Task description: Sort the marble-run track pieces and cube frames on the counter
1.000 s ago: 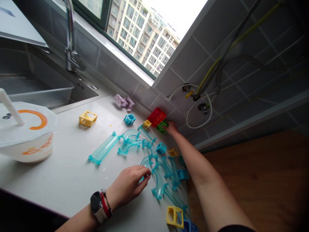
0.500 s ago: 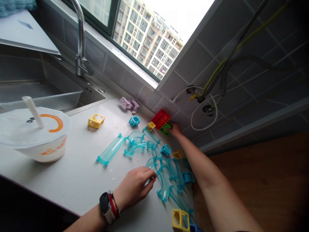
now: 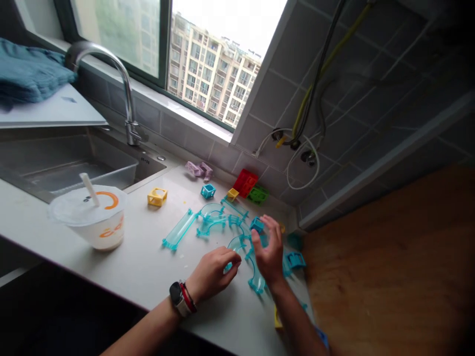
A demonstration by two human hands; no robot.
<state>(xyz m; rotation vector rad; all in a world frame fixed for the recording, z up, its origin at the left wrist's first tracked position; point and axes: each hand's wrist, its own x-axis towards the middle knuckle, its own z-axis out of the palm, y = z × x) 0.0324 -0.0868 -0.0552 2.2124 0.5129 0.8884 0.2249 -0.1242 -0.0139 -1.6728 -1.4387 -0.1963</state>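
My left hand (image 3: 215,273) is low over the counter, its thumb and fingertips curled together. A bit of clear teal plastic shows through the gap between them; whether they grip it I cannot tell. It is beside several clear teal track pieces, among them a curved one (image 3: 256,277). My right hand (image 3: 270,249) is over the right part of the tracks, thumb and fingers apart, with nothing seen between them. Just behind its thumb is a blue cube frame (image 3: 257,225). A straight teal track (image 3: 180,230) lies to the left. Red (image 3: 245,183) and green (image 3: 258,194) blocks stand by the wall.
A lidded cup with a straw (image 3: 106,230) stands at the left, in front of the sink (image 3: 148,170). Yellow (image 3: 158,197) and blue (image 3: 208,191) cube frames and lilac pieces (image 3: 199,170) lie farther back. Another blue frame (image 3: 296,260) is near the counter's right edge.
My right hand has left the green block and come back toward me over the tracks, fingers apart. My left hand keeps its curled pose. The view has shifted, showing more of the sink.
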